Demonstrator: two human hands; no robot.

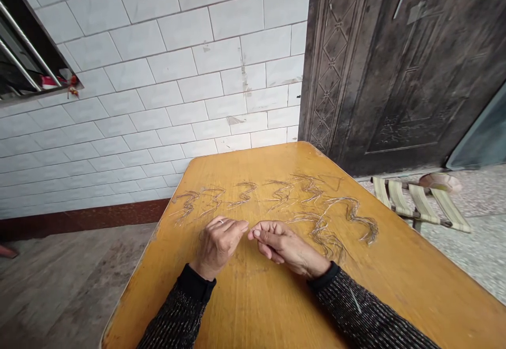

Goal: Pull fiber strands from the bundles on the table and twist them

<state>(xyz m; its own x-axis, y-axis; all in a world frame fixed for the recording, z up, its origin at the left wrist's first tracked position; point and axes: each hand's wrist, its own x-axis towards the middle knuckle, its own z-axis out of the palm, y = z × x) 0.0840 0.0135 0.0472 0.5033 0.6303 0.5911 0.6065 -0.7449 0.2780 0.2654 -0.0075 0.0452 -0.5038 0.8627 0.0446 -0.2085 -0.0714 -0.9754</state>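
- Left hand (219, 244) and right hand (285, 246) rest on the worn yellow-orange wooden table (395, 286), fingertips meeting near the table's middle
- Left hand: fingers curled, thumb and forefinger pinched together at the tip; ring on one finger
- Right hand: fingers (264, 229) curled in, pinched toward the left hand's tips
- Something very fine may be held between the two pinches, too thin to make out; cannot tell what, if anything, is gripped
- Both forearms in dark knitted sleeves with black cuffs (195, 283)
- Thin pale straw-like fibre strands lie on the table beyond the hands: a row of small wavy bundles (245, 193) across the far side, well apart from each other
- Bigger loose pile of the same fibres (336, 222) just beside the right hand, on its right
- Containers: only one in view, a shallow round brownish dish (440, 182) on a folding stool with cream webbing straps (419, 204), right of the table on the speckled floor; contents cannot be seen
- Behind: white tiled wall (177, 75), dark embossed metal door (395, 64)
- Barred window opening (27, 59) upper left, small red item on its sill
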